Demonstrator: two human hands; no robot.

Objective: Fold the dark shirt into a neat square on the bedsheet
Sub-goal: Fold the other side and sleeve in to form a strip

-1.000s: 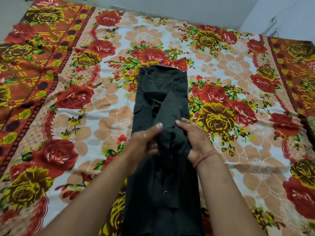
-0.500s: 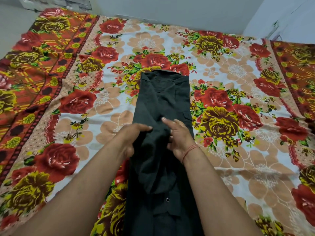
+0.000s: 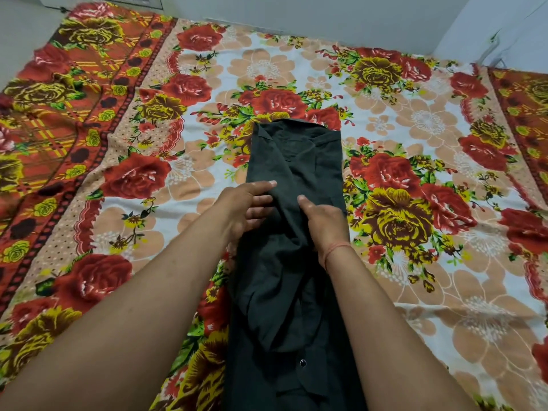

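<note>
Midway along the floral bedsheet [image 3: 415, 120], lying as a long narrow strip: dark shirt [image 3: 296, 161], collar end far. Pressing on its middle, left hand [image 3: 246, 207] flat with fingers [image 3: 261, 186] spread, holding nothing; right hand [image 3: 323, 218] resting loosely open beside the bunched sleeve. Smoothing wrinkles outward before folding the near end up, keeping edges aligned
</note>
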